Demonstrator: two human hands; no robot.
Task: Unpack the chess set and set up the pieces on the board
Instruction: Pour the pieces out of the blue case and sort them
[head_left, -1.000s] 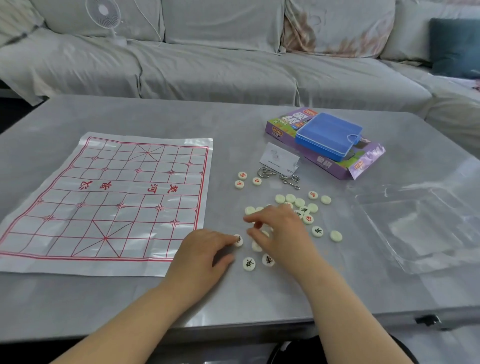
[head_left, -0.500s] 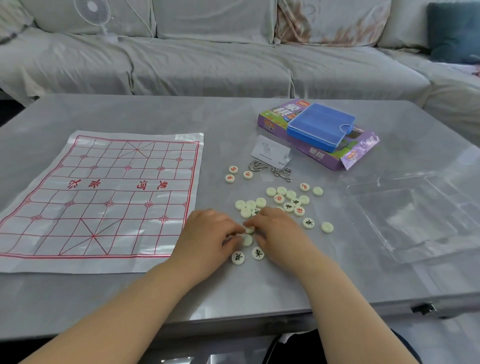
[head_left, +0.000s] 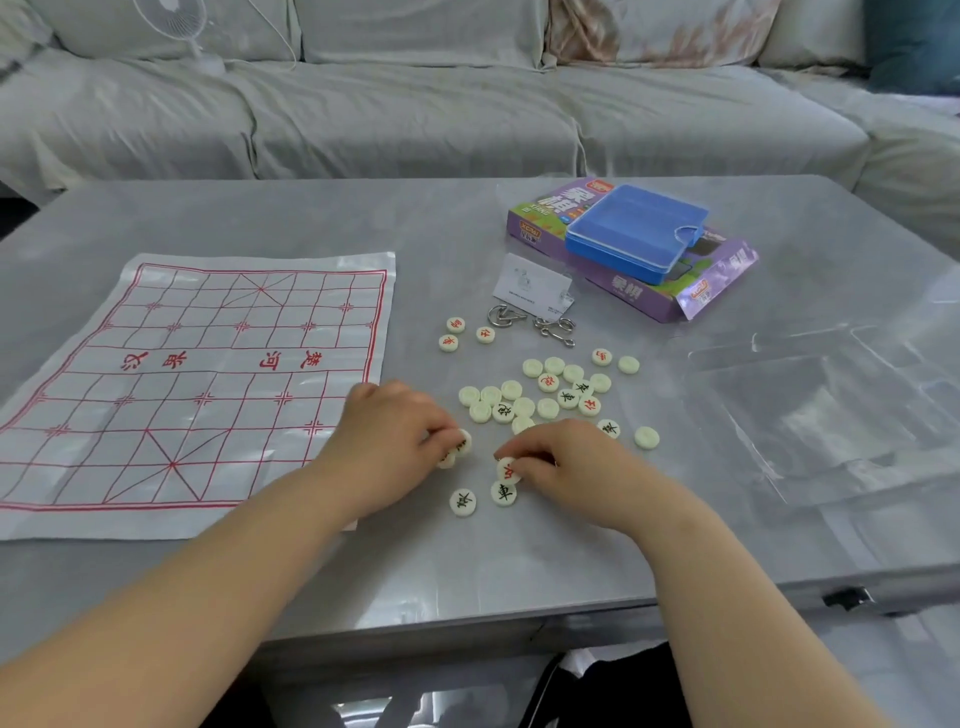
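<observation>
A plastic sheet board (head_left: 197, 379) with red grid lines lies flat on the table's left half, with no pieces on it. Several cream round chess pieces (head_left: 545, 395) lie scattered to its right, some face down. My left hand (head_left: 389, 447) pinches a piece (head_left: 462, 442) with a black character at its fingertips, a second piece partly hidden under it. My right hand (head_left: 566, 467) pinches a tilted piece (head_left: 508, 470) with a red character. Two black-marked pieces (head_left: 483, 498) lie flat just in front of both hands.
A purple game box (head_left: 649, 291) with a blue plastic case (head_left: 636, 231) on it sits at the back right. A white card (head_left: 530, 283) and metal ring puzzles (head_left: 535, 325) lie near it. A clear plastic tray (head_left: 831, 410) rests at the right. A sofa stands behind the grey table (head_left: 467, 571).
Both hands came together over the nearest pieces, then drew slightly apart. Each now pinches a piece; the right one has tipped a red-marked piece up on edge.
</observation>
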